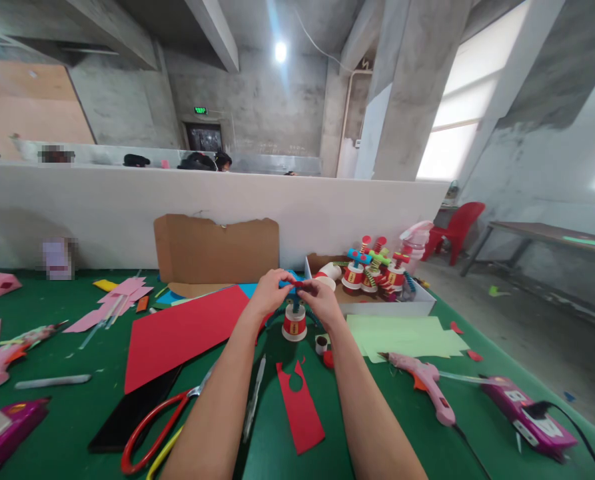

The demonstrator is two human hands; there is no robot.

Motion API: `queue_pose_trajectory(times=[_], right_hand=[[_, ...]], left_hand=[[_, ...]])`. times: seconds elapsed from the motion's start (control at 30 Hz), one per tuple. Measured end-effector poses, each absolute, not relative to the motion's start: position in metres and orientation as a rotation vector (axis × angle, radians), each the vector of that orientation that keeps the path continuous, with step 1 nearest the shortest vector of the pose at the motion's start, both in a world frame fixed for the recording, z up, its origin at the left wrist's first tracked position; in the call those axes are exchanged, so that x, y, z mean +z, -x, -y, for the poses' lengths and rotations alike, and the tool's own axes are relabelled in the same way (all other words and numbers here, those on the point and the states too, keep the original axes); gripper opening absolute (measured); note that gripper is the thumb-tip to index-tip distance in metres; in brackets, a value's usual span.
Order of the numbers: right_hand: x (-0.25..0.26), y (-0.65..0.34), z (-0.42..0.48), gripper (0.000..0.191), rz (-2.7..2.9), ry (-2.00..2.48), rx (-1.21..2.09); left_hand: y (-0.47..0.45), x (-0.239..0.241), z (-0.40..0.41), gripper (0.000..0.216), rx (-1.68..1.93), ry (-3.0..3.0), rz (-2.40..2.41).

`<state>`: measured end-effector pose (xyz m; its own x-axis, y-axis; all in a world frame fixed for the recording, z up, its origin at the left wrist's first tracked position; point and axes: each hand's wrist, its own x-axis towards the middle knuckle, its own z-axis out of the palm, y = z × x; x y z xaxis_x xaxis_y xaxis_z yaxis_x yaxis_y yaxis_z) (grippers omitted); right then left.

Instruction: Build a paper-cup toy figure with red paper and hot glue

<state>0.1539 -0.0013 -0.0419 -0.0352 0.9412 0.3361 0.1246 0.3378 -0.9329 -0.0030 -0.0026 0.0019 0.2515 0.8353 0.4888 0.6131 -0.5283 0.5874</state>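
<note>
My left hand and my right hand meet at the middle of the table, fingers closed in a pinch. Between their fingertips is a small red paper piece, its exact shape partly hidden. Right under it stands a paper-cup figure, upright, with a red band, a blue upper part and dark folded arms. Close to my right forearm are a small paper roll and a red round piece. A red paper strip with a round cutout lies between my forearms.
Red-handled scissors, a pen and a large red sheet lie left. A pink glue gun, light green paper and a purple power strip are right. A box behind holds several finished figures.
</note>
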Motion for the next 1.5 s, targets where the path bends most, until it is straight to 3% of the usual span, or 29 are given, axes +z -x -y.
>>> queue_pose_trajectory(times=[1.5], right_hand=[[-0.0439,-0.1537,0.0010,0.021,1.457,1.022,0.889]], left_hand=[[0.0034,0.0008,0.0031,0.015,1.170,-2.240,-1.332]])
